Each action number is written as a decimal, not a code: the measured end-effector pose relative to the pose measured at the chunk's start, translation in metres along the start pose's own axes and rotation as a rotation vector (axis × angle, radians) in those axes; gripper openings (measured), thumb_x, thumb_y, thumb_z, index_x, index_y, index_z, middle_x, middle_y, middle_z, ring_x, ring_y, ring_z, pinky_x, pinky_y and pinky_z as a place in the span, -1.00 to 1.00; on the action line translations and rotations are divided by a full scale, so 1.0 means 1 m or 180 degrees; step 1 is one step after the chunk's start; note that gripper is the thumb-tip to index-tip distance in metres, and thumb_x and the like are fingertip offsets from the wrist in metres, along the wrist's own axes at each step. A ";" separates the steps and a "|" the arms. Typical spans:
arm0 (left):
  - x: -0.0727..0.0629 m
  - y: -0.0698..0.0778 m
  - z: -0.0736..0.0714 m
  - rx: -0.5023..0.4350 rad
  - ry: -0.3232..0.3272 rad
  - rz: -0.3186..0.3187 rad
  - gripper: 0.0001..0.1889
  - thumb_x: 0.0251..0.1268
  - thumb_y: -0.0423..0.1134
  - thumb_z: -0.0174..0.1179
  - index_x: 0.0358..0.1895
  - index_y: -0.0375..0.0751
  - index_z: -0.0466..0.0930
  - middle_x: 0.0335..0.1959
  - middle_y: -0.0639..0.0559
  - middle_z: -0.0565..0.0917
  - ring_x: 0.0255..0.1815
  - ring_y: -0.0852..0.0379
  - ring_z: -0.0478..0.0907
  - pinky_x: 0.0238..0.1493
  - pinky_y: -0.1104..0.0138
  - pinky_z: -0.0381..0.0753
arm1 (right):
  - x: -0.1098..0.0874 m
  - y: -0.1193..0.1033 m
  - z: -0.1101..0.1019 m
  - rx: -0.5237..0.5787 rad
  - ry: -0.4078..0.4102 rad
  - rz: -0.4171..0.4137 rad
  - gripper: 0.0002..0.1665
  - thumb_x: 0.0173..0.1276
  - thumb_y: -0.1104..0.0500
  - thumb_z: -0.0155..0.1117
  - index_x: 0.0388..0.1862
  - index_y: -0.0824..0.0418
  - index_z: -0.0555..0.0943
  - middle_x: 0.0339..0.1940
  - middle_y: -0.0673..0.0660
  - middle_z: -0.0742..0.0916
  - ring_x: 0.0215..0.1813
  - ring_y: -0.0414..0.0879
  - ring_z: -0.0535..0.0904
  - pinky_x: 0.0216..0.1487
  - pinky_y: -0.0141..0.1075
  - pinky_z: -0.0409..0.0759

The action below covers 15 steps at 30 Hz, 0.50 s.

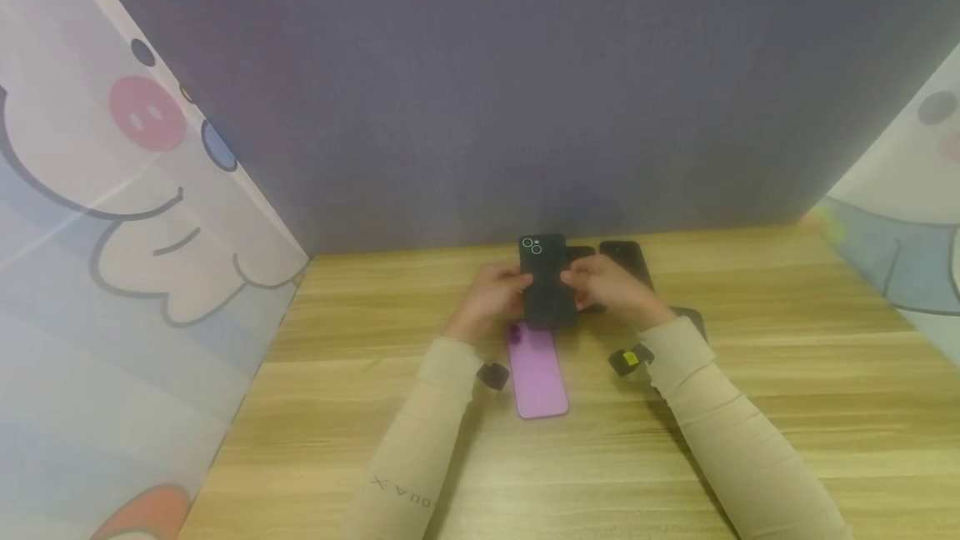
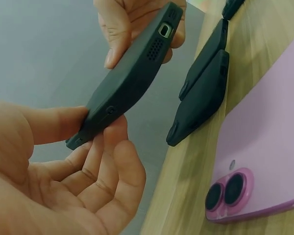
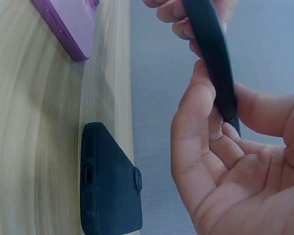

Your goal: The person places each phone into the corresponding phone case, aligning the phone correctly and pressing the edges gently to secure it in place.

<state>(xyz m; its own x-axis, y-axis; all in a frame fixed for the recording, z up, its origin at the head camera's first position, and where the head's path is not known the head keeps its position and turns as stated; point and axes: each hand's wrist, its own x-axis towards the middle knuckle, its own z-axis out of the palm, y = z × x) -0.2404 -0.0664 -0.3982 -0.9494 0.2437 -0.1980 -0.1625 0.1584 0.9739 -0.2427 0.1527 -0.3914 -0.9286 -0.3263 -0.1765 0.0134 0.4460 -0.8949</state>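
Observation:
Both hands hold up a black phone case [image 1: 550, 302], its back with two ringed camera circles facing the head camera. My left hand [image 1: 493, 294] pinches the case's left edge between thumb and fingers; my right hand [image 1: 609, 283] does the same on the right edge. In the left wrist view, the end of the case [image 2: 147, 54] shows a port opening and a grid of speaker holes. Below it on the table lies a pink phone [image 1: 542, 382], back up, its two lenses [image 2: 225, 191] at the end towards the hands.
More black phone cases lie behind and beside the right hand: one at the back [image 1: 624, 255], one partly hidden behind the held case [image 1: 582, 253], another by the right sleeve [image 1: 692, 320]. A grey panel [image 1: 525, 90] stands at the wooden table's [image 1: 337, 407] back edge.

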 end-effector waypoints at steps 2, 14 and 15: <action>0.000 0.000 0.000 0.0000 0.0026 0.0006 -0.70 0.47 -0.30 0.20 0.11 -0.45 0.60 -0.01 -0.33 0.74 -0.11 -0.08 0.77 0.01 0.17 0.78 | 0.001 0.001 0.000 0.0001 0.0008 0.0005 -0.75 0.59 0.13 0.12 -0.23 0.30 0.51 -0.37 0.06 0.56 -0.30 -0.04 0.58 -0.12 -0.13 0.75; -0.004 0.003 0.000 0.0034 0.0067 0.0028 -0.70 0.47 -0.30 0.19 0.12 -0.44 0.61 0.00 -0.31 0.74 -0.11 -0.06 0.77 0.05 0.14 0.77 | 0.001 0.001 0.002 0.0082 -0.0011 -0.0004 -0.75 0.59 0.14 0.11 -0.22 0.32 0.51 -0.34 0.08 0.57 -0.29 -0.04 0.61 -0.09 -0.11 0.77; -0.004 0.003 0.000 0.0025 0.0069 0.0026 -0.70 0.47 -0.30 0.19 0.12 -0.44 0.61 0.00 -0.31 0.73 -0.11 -0.07 0.77 0.06 0.13 0.77 | 0.001 0.001 0.002 0.0067 -0.0007 0.0005 -0.75 0.59 0.13 0.12 -0.23 0.31 0.51 -0.35 0.08 0.58 -0.29 -0.03 0.62 -0.09 -0.09 0.76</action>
<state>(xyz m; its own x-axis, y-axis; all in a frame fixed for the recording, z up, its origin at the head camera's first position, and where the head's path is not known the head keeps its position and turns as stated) -0.2369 -0.0674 -0.3946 -0.9563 0.2242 -0.1877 -0.1528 0.1640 0.9746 -0.2432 0.1508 -0.3931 -0.9278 -0.3275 -0.1788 0.0227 0.4289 -0.9031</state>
